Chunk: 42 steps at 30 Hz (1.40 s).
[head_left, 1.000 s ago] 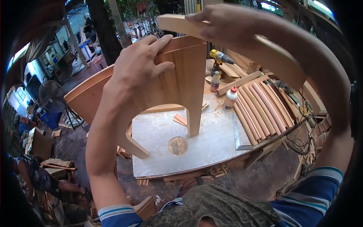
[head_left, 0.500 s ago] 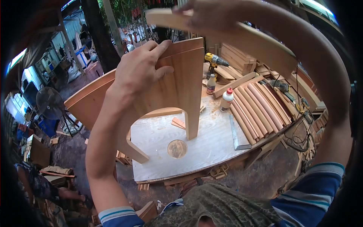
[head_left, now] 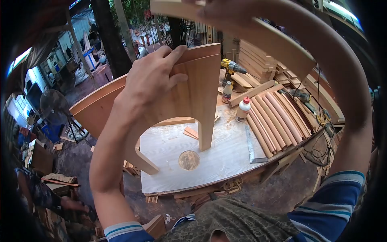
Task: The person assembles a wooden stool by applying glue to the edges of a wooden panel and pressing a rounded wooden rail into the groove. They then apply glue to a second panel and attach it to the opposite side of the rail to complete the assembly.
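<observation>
My left hand grips the top edge of a wooden panel, thumb on the near face and fingers over the edge. This panel stands upright on two legs with an arched cutout between them, and a rabbet runs along its top. Up at the right, my right hand is closed around a long flat wooden board, held in the air above and beyond the panel. Its fingers are partly cut off by the frame's top. Under the panel lies a pale worktable top with a round inset.
Curved wooden slats lie side by side at the table's right, next to a metal square. A white glue bottle, a smaller bottle and a yellow drill stand behind. A fan is at left.
The board in my right hand has moved slightly up, its near end leaving more of the background visible. The panel and my left hand stay nearly in place; the view has shifted a little.
</observation>
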Each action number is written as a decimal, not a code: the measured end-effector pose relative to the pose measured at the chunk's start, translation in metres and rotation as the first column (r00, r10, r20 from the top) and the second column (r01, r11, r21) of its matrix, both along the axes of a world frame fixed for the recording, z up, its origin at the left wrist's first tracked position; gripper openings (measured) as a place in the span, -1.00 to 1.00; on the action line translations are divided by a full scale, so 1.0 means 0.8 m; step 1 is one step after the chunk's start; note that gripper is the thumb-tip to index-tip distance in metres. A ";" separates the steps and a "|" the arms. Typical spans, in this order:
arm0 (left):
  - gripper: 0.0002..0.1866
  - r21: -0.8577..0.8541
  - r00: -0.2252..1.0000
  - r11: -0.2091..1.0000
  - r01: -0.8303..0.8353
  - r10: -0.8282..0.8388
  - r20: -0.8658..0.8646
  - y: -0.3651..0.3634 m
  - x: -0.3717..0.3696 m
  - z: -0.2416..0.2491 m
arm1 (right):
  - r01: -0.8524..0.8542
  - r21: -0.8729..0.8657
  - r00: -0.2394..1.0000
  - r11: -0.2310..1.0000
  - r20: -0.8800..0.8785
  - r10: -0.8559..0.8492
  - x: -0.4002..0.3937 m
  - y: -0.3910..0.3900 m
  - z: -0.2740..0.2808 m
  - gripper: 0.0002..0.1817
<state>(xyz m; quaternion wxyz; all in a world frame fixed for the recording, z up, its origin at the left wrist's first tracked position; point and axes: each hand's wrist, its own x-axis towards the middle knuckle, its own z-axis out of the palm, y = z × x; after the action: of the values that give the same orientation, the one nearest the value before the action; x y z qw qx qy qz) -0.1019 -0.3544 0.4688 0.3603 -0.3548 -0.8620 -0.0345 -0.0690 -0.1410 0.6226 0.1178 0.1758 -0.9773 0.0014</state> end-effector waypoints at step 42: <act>-0.43 -0.186 0.876 0.907 -0.376 0.414 0.248 -0.058 0.040 0.020 | -0.077 -0.117 0.986 0.990 0.140 0.093 -0.007 -0.066 -0.018 -0.34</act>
<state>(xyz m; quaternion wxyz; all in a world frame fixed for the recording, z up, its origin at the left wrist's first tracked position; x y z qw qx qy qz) -0.0698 -0.4007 0.4852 0.2090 -0.1854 -0.9590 0.0471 -0.0744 -0.1938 0.6083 0.0559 0.2101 -0.9733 0.0734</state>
